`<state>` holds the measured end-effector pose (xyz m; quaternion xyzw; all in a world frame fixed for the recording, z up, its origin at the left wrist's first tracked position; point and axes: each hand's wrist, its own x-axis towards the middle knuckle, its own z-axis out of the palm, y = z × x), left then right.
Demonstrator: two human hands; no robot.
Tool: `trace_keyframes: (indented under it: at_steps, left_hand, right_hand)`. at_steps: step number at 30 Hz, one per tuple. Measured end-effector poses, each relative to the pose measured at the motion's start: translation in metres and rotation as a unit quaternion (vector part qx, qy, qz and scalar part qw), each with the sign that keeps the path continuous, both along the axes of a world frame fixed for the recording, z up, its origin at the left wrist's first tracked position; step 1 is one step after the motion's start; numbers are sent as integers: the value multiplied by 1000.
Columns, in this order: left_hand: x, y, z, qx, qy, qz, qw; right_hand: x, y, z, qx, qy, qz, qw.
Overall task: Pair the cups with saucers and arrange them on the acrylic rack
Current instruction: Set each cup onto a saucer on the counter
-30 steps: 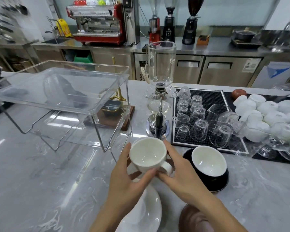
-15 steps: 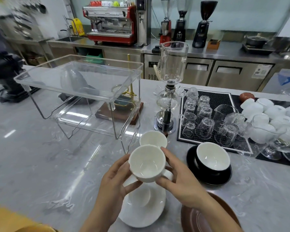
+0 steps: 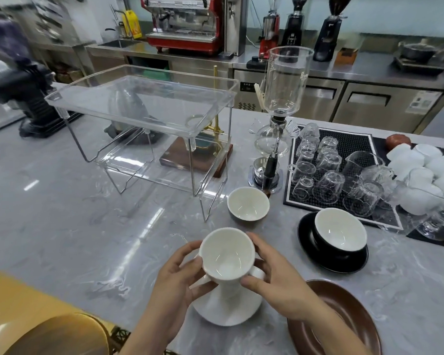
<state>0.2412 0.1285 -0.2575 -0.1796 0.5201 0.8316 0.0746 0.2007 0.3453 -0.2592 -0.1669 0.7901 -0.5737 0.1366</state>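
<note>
At lower centre of the frame, a white cup [image 3: 227, 254] is gripped upright between the curled fingers of the left hand [image 3: 176, 280] and right hand [image 3: 277, 283], held directly above the white saucer [image 3: 227, 310], with the acrylic rack [image 3: 144, 108] well apart at upper left.

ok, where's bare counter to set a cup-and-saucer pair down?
Free: the grey counter left of the hands, in front of the rack; both rack shelves look bare. Crowded: right side, black cup and saucer, brown saucer, glasses on the mat.
</note>
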Motion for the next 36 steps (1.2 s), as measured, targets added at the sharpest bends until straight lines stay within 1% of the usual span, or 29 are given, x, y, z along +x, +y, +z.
trace_keyframes:
  at_steps: [5,10,19,25,31,36]
  left_hand:
    - [3,-2,0,-49,-10,3,999]
    - [5,-4,-3,-73,-25,12,997]
    - [5,-6,-6,-113,-13,9,993]
    - [7,-6,-7,-130,-9,19,991]
    - [8,-4,-6,-155,-23,38,987]
    - [9,-4,-8,-181,-11,35,983]
  right_hand:
    - [4,-4,-6,35,-7,-6,999]
    - [8,-6,-9,64,-4,1,998]
    - [8,-4,-7,85,5,16,996]
    - [10,-3,-6,96,0,15,995]
    - [13,0,-10,109,-12,8,994]
    - [13,2,-12,110,-20,12,994]
